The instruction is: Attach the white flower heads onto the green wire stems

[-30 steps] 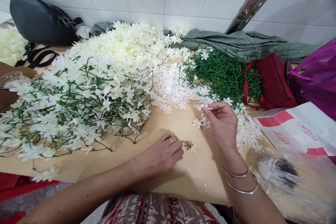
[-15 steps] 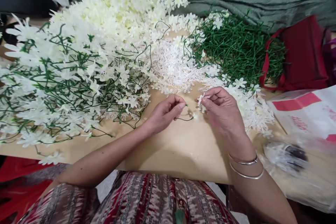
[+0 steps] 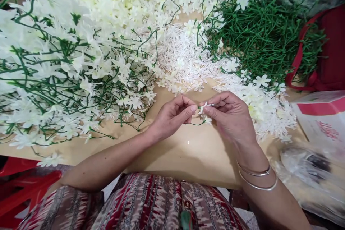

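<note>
My left hand (image 3: 179, 115) pinches a thin green plastic flower stem (image 3: 198, 124), whose curved end shows below the fingers. Facing it, my right hand (image 3: 231, 116) is closed on a small white artificial flower (image 3: 204, 108) between thumb and forefinger. The stem's green tip and the flower meet between my fingertips; whether one sits inside the other, I cannot tell. A second white blossom (image 3: 208, 119) hangs just under the right fingertips. Behind the hands lie a heap of white stamen pieces (image 3: 178, 55) and loose white petals (image 3: 176, 89).
At left is a big pile of white flowers on green stems (image 3: 81, 82). Bare green stems (image 3: 264, 39) are heaped at back right, beside a red bag (image 3: 332, 50). A clear plastic bag (image 3: 309, 172) and a printed white bag (image 3: 329, 122) lie at right.
My hands have come together, bringing the stem tip against the flower. The view has shifted closer to the table. Both hands keep their hold.
</note>
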`<control>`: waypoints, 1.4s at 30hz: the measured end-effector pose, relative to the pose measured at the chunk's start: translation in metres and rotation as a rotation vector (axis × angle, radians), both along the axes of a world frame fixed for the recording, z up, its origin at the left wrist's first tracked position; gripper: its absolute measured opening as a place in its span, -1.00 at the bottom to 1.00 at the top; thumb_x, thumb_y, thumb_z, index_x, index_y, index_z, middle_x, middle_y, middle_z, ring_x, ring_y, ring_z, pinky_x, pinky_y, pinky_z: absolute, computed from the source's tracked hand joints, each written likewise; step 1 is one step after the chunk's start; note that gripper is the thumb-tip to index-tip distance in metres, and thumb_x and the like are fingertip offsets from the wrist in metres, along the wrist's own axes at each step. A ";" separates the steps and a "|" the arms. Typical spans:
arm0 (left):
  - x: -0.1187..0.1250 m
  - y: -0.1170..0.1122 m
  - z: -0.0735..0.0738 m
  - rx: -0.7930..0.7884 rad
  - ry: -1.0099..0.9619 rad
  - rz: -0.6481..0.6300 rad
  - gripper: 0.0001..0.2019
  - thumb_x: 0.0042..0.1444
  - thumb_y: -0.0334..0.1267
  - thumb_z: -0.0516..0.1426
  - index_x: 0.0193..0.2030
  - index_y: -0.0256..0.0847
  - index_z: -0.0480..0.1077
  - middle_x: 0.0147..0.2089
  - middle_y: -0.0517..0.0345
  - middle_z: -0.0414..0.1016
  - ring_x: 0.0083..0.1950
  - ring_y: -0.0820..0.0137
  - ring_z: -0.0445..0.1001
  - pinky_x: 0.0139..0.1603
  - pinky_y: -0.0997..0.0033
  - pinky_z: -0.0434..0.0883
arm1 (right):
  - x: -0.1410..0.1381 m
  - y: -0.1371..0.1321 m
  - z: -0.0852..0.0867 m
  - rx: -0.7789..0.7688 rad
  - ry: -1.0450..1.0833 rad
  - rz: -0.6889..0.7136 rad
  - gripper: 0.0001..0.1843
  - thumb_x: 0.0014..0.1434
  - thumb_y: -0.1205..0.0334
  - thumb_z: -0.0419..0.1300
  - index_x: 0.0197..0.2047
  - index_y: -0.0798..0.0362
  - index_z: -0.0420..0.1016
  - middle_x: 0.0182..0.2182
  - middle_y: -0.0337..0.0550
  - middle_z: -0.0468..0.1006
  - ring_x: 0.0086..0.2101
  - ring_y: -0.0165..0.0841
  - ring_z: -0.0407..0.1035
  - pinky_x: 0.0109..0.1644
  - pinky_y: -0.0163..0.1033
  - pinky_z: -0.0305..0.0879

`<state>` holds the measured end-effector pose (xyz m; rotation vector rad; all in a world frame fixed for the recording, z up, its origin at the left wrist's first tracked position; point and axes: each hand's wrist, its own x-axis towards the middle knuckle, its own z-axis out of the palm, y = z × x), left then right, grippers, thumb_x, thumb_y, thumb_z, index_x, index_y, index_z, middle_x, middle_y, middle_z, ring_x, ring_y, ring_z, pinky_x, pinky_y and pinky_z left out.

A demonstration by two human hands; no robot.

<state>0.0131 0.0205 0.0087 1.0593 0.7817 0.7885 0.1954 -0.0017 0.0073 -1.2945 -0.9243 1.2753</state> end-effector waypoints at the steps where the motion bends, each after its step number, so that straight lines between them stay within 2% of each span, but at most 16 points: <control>1: 0.000 -0.001 0.000 -0.005 -0.007 0.004 -0.59 0.25 0.13 0.27 -0.24 -0.21 0.35 -0.44 0.31 0.35 -0.45 0.56 0.30 -0.39 0.52 0.32 | 0.000 -0.001 0.001 -0.002 -0.026 -0.003 -0.71 -0.10 0.19 0.59 -0.37 -0.07 0.58 -0.48 -0.32 0.61 -0.46 -0.40 0.45 -0.38 -0.27 0.41; 5: 0.002 -0.003 -0.002 -0.010 -0.007 0.024 -0.58 0.26 0.14 0.27 -0.24 -0.22 0.36 -0.45 0.29 0.41 -0.45 0.56 0.37 -0.39 0.53 0.36 | 0.000 -0.002 0.006 0.011 -0.131 -0.011 -0.73 -0.07 0.21 0.57 -0.34 -0.04 0.59 -0.44 -0.27 0.64 -0.43 -0.38 0.48 -0.37 -0.27 0.41; 9: 0.002 -0.006 -0.004 0.037 0.051 0.035 -0.59 0.29 0.13 0.24 -0.22 -0.22 0.38 -0.46 0.26 0.45 -0.45 0.54 0.42 -0.37 0.52 0.41 | 0.001 -0.001 0.009 0.033 -0.202 0.024 -0.73 -0.06 0.15 0.56 -0.38 -0.05 0.57 -0.48 -0.29 0.61 -0.46 -0.38 0.46 -0.39 -0.26 0.42; 15: 0.004 -0.010 -0.006 0.084 0.122 0.059 -0.64 0.35 0.07 0.20 -0.22 -0.22 0.36 -0.46 0.22 0.52 -0.45 0.51 0.49 -0.35 0.50 0.45 | 0.000 -0.001 0.002 0.077 -0.212 0.063 -0.74 0.00 0.09 0.54 -0.38 -0.04 0.57 -0.47 -0.28 0.62 -0.46 -0.39 0.47 -0.40 -0.26 0.42; 24: 0.008 -0.012 -0.006 0.084 0.138 0.114 -0.62 0.32 0.10 0.21 -0.22 -0.22 0.36 -0.47 0.25 0.48 -0.47 0.53 0.46 -0.37 0.52 0.42 | 0.000 -0.001 0.002 0.087 -0.195 0.010 -0.73 -0.07 0.15 0.58 -0.38 -0.03 0.59 -0.47 -0.29 0.62 -0.48 -0.39 0.45 -0.42 -0.27 0.39; 30: 0.009 -0.009 -0.005 0.004 0.076 0.097 -0.57 0.29 0.14 0.23 -0.25 -0.22 0.31 -0.47 0.23 0.50 -0.46 0.52 0.50 -0.33 0.51 0.48 | -0.005 -0.004 0.005 0.097 -0.252 -0.017 -0.82 0.00 0.24 0.53 -0.38 -0.03 0.61 -0.47 -0.29 0.63 -0.48 -0.38 0.48 -0.42 -0.27 0.41; 35: 0.005 -0.005 -0.003 0.001 0.019 0.048 -0.63 0.29 0.06 0.26 -0.22 -0.26 0.39 -0.44 0.26 0.47 -0.43 0.56 0.47 -0.33 0.55 0.46 | 0.000 -0.001 0.004 0.078 -0.190 0.040 -0.84 0.01 0.24 0.52 -0.36 -0.02 0.64 -0.47 -0.29 0.62 -0.47 -0.41 0.46 -0.43 -0.30 0.40; 39: -0.001 -0.003 -0.006 -0.001 -0.026 -0.014 -0.70 0.24 -0.05 0.32 -0.13 -0.26 0.47 -0.32 0.19 0.58 -0.32 0.52 0.58 -0.19 0.51 0.55 | 0.008 0.003 0.004 0.067 -0.173 0.128 -0.88 0.02 0.26 0.50 -0.40 -0.02 0.65 -0.49 -0.27 0.61 -0.48 -0.43 0.44 -0.41 -0.32 0.40; 42: -0.002 -0.003 -0.008 -0.013 -0.010 0.001 -0.74 0.26 -0.11 0.31 -0.08 -0.26 0.51 -0.30 0.15 0.64 -0.27 0.47 0.65 -0.10 0.46 0.61 | 0.014 0.006 0.005 0.091 -0.179 0.167 -0.90 0.02 0.27 0.49 -0.42 -0.04 0.66 -0.46 -0.24 0.64 -0.45 -0.41 0.48 -0.37 -0.31 0.43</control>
